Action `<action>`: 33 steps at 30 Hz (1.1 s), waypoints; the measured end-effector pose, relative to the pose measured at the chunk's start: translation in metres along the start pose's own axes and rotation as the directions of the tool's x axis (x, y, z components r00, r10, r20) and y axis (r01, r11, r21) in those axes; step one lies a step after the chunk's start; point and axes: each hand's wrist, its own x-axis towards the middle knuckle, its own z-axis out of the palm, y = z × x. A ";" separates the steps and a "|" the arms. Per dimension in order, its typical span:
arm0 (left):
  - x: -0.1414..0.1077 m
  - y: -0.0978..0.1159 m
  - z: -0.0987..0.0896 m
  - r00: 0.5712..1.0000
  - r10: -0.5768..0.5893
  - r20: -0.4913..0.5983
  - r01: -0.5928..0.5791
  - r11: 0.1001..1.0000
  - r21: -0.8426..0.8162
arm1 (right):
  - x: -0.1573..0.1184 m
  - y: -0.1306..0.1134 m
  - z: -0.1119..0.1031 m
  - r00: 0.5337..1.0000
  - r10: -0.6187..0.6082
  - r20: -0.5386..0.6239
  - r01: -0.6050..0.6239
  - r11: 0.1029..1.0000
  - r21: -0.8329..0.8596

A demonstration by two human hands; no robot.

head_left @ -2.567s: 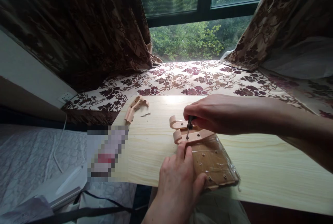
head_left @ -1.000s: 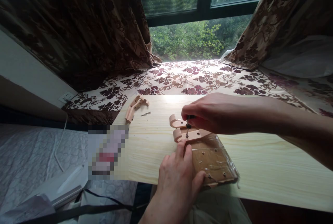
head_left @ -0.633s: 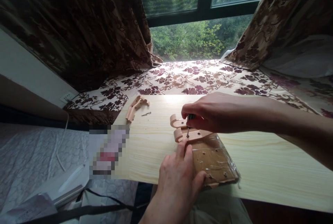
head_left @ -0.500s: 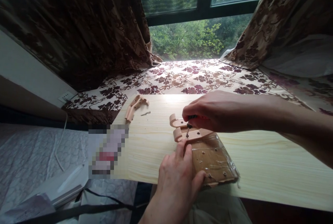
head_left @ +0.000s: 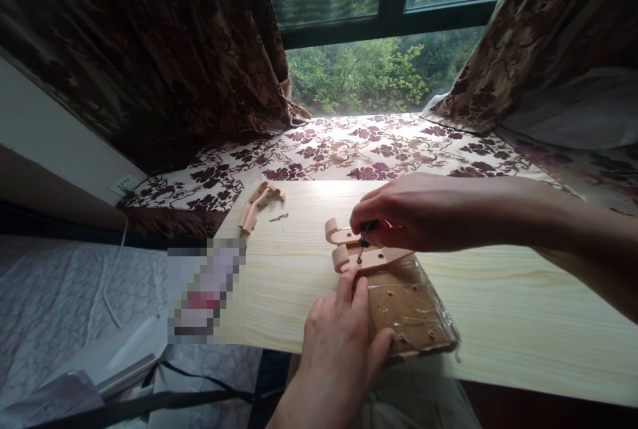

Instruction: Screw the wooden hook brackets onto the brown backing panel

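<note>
My right hand (head_left: pixel 391 213) is closed around a screwdriver (head_left: pixel 365 236), its handle mostly hidden by the fingers. The shaft points down, its tip at a screw hole near the curled end of a pale wooden hook (head_left: pixel 371 260). A second wooden hook (head_left: pixel 336 232) lies just behind, partly covered by my right hand. Both rest on a taped brown cardboard piece (head_left: pixel 406 306) dotted with several small holes or screws. With fingers spread, my left hand (head_left: pixel 336 333) presses on the cardboard's left side, its fingertips touching the front hook's lower edge.
More wooden hooks (head_left: pixel 259 206) lie at the board's far left, beside a few loose screws (head_left: pixel 279 217). A blurred-out item (head_left: pixel 209 293) sits at the left edge of the light wooden board (head_left: pixel 538 309). Beyond stands a window ledge with floral cloth (head_left: pixel 389 147).
The screwdriver and my right hand have turned slightly, showing a little more of the handle. My left hand, the hooks and the cardboard hold their places.
</note>
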 end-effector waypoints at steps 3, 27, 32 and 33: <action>0.000 0.000 0.000 1.000 0.005 0.004 -0.005 1.000 0.002 | -0.001 0.001 0.001 1.000 0.017 -0.001 -0.017 1.000 -0.012; -0.001 0.002 0.000 1.000 -0.001 -0.005 0.001 1.000 0.030 | 0.004 -0.003 0.002 0.996 0.085 -0.029 -0.087 0.993 -0.073; -0.001 0.002 -0.001 1.000 -0.001 -0.012 0.001 1.000 0.031 | 0.001 0.001 0.001 0.998 0.038 -0.052 -0.041 0.997 -0.065; -0.001 0.003 -0.001 1.000 -0.004 -0.012 0.004 0.999 0.032 | 0.000 0.002 0.000 0.999 0.028 -0.036 -0.030 0.998 -0.055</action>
